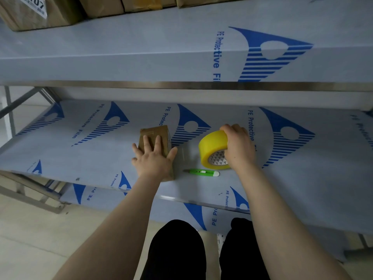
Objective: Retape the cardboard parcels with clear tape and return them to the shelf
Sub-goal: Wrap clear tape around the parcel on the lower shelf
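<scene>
A small brown cardboard parcel point(156, 134) lies on the middle shelf point(80, 154), which is covered in blue-printed protective film. My left hand point(154, 158) lies flat on top of the parcel with fingers spread and straight. To the right, my right hand point(239, 147) grips a yellow-looking roll of tape point(212, 147) standing on edge on the shelf. A strip of clear tape point(182, 153) appears to run from the roll toward the parcel's right side. A green utility knife point(201, 172) rests on the shelf in front of the roll.
The upper shelf point(181, 57) juts out above, with several cardboard parcels point(36, 13) along its back. A lower shelf point(181, 211) shows under the middle one. My dark-clad legs point(177, 249) stand close to the shelf front. Metal frame legs point(30, 190) stand at left.
</scene>
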